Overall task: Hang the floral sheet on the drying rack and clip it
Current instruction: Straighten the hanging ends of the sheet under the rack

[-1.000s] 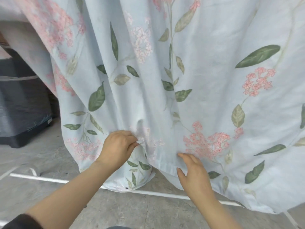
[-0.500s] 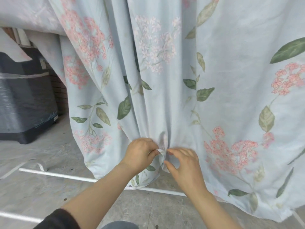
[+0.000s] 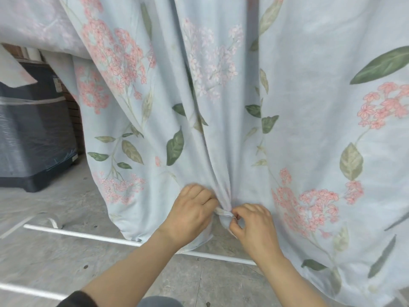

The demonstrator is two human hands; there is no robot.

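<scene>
Sheet (image 3: 309, 107) (floral) in left hand (image 3: 190, 214), right hand (image 3: 253, 229)

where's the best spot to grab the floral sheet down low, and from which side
Take the gathered bunch of the floral sheet near its lower hem, coming from the front. The folds converge there into a narrow neck, where the left hand and right hand pinch it; elsewhere it hangs flat and wide.

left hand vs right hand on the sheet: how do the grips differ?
The left hand wraps curled fingers round a gathered fold of the sheet; the right hand pinches its edge between thumb and fingertips. The left hand sits slightly higher than the right hand. Both hold the sheet low, close together, above the white bar.
</scene>
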